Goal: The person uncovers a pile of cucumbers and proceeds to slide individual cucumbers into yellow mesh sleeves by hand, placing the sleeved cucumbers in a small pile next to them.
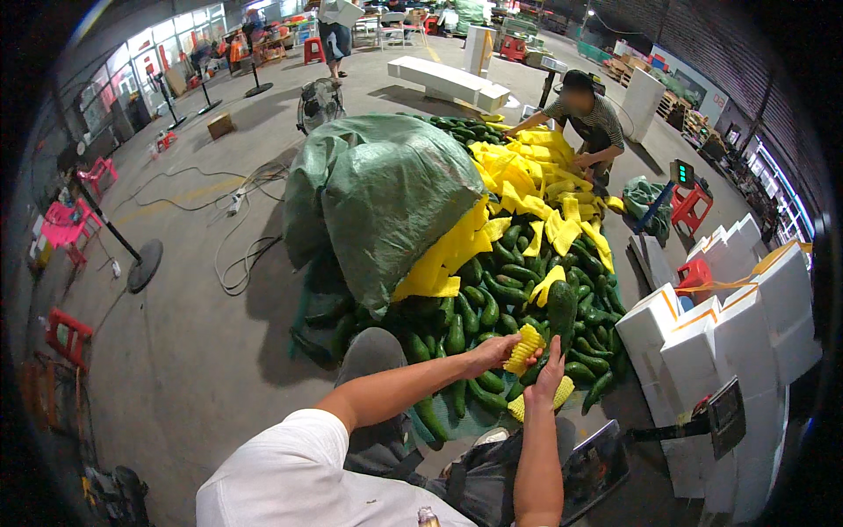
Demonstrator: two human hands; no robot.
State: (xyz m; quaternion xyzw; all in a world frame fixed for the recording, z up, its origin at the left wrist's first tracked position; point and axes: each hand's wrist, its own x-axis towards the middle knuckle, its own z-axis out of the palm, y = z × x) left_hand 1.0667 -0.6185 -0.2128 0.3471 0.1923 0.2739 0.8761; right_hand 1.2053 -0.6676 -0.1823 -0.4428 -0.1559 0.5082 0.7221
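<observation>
My left hand (495,351) is closed on a yellow foam net sleeve (525,349), which is bunched up. In my right hand (548,379) is a long dark green fruit (562,309), perhaps an avocado or a squash, its thick end pointing away from me. The fruit's lower part runs between both hands, partly hidden. A second foam net sleeve (563,393) lies beside my right wrist, partly behind it. Before me spreads a heap of similar green fruits (471,309), with flat yellow foam sleeves (560,230) strewn over its far part.
A big green woven sack (395,191) with yellow sleeves at its mouth rests on the heap. Across it a co-worker (593,118) bends over the sleeves. White foam boxes (744,323) are stacked at right, near a scale display (726,416). Cables (244,263) lie on the floor at left.
</observation>
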